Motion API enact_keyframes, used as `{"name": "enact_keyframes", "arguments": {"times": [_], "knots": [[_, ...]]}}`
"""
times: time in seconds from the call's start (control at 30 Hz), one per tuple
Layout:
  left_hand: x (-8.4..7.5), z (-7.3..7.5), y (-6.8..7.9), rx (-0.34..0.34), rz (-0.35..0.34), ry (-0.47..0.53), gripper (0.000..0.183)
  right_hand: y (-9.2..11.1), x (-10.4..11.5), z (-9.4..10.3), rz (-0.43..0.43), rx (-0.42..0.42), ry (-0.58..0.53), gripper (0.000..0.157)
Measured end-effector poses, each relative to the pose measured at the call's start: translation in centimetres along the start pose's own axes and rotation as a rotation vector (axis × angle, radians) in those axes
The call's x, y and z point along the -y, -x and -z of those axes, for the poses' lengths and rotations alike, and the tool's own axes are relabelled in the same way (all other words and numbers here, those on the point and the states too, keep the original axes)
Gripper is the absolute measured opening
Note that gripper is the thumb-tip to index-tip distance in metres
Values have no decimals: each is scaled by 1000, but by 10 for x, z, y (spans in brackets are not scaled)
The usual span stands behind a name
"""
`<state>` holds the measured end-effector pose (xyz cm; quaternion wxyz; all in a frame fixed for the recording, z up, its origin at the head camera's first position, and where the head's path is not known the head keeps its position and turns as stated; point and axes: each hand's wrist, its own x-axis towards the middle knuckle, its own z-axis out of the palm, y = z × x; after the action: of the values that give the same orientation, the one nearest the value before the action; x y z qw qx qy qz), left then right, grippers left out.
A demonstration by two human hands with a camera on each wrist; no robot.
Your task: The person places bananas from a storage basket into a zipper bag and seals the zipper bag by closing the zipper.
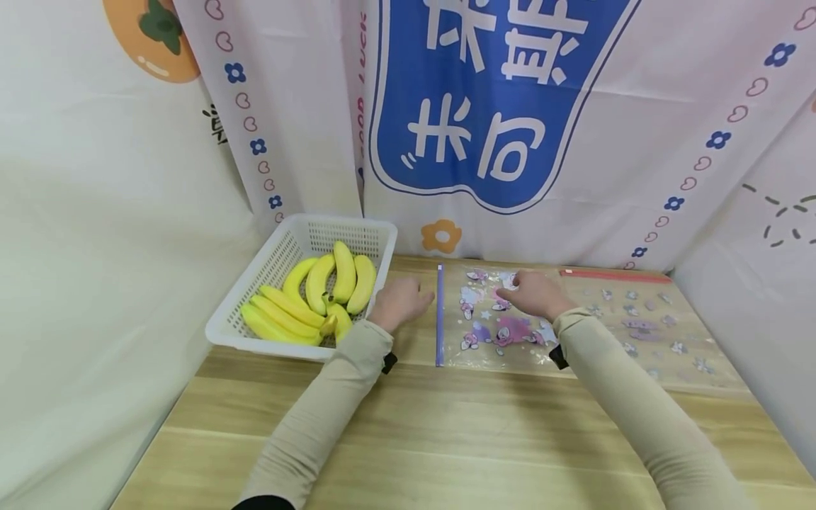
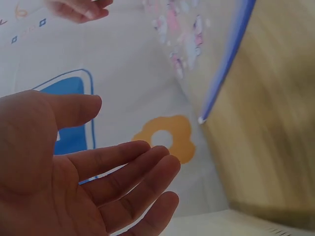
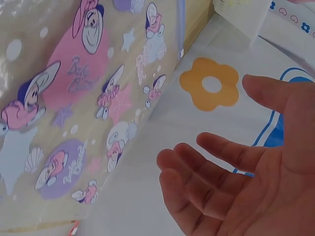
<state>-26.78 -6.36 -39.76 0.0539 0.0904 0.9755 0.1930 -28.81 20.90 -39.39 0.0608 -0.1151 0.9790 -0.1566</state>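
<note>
My left hand (image 1: 401, 303) is above the wooden table, between the basket of bananas and the purple slider strip (image 1: 440, 319) of a clear printed zip bag (image 1: 474, 354). Its fingers are loosely bent with nothing in them, as the left wrist view shows. Over the same bag, my right hand (image 1: 534, 294) hovers with thumb and fingers apart, also holding nothing. Pink and purple cartoon figures and stars cover the bag, which lies flat; my right hand and sleeve hide part of it. Several yellow bananas (image 1: 344, 273) lie in the white basket (image 1: 223, 326) to the left.
Another clear zip bag (image 1: 695, 368) with a red slider strip (image 1: 618, 276) lies flat at the right. A printed white curtain (image 1: 306, 142) hangs along the table's back edge. Bare wood of the table (image 1: 446, 439) shows in front.
</note>
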Motion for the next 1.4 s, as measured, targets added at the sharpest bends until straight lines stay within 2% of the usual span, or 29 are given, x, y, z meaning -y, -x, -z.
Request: {"name": "enact_keyframes", "arguments": {"times": [0.17, 0.3, 0.43, 0.57, 0.77, 0.97, 1.13, 1.27, 1.4], "knots": [[2, -24, 0, 71, 35, -13, 39, -5, 9, -9, 16, 29, -26, 42], [-2, -43, 4, 141, 48, -65, 43, -7, 15, -15, 0, 95, -50, 42], [-6, -58, 8, 158, 22, -137, 45, -10, 21, -21, -18, 157, -124, 48], [-11, -71, 9, 139, 9, -182, 44, -14, 25, -28, -30, 187, -207, 49], [-17, -82, 7, 130, 23, -187, 38, -20, 31, -36, -42, 200, -259, 47], [-21, -84, 6, 148, 34, -203, 27, -22, 35, -39, -62, 216, -309, 46], [-20, -84, 6, 126, 35, -84, 14, -23, 36, -39, -71, 231, -355, 47], [-20, -81, 8, 35, -14, 106, 12, -26, 38, -42, -87, 224, -434, 47], [-22, -77, 12, -56, -65, 245, 11, -33, 42, -43, -121, 198, -548, 49]]}}
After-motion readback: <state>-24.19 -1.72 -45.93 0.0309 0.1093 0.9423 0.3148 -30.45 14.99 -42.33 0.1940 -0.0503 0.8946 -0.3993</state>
